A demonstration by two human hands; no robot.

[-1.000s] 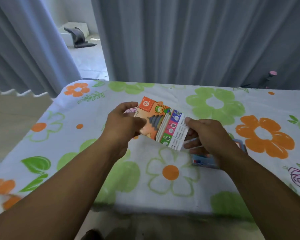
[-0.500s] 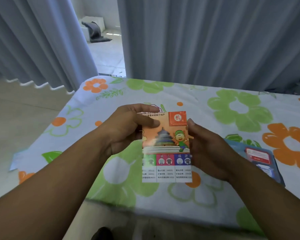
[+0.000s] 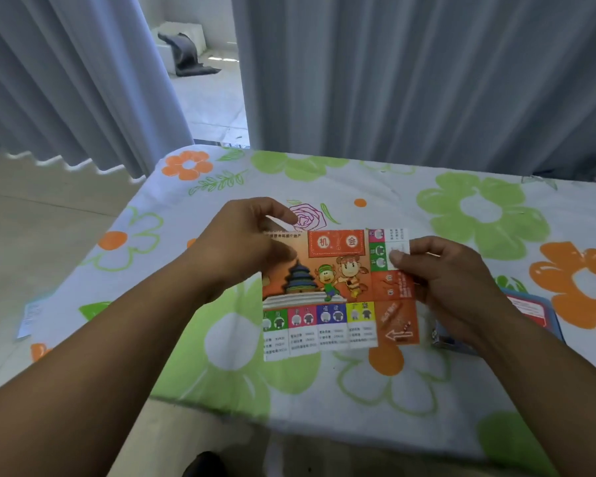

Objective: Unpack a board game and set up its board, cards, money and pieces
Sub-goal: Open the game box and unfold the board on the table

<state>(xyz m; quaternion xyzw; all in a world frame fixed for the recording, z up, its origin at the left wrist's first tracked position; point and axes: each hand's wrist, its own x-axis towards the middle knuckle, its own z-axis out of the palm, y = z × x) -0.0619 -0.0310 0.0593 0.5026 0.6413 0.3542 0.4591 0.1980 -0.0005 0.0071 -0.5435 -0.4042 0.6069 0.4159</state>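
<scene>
- The left hand [image 3: 252, 242] pinches the board [image 3: 338, 290] at its upper left edge, thumb across the front and fingers curled behind.
- The right hand [image 3: 451, 287] pinches the board's upper right edge, thumb tip on the printed face and the other fingers hidden behind the sheet.
- The board hangs between the two hands, face toward the camera and clear of the table [image 3: 324, 390]. It is a thin creased sheet, and by its small spread it looks only partly opened.
- Step in hand, as I judge it: unfolding the board, early in the set-up. No cards, money or pieces are laid out in view.
- The next move calls for drawing the hands apart to open the remaining folds. The sheet then goes flat on the table below the hands and is pressed along the creases so it does not spring back.
- Writing on the board: a red panel near the top, between the hands, reads "机会". A white arrow in the orange corner square under the right hand points left. The coloured squares along the bottom carry headings and columns of figures too small to read.
- Just outside the right hand lies a blue box [image 3: 534, 309] with a red label whose print is too blurred to read.
- Well out past the left forearm, a white printed slip [image 3: 31, 318] lies at the table's edge, and it is unreadable.
</scene>
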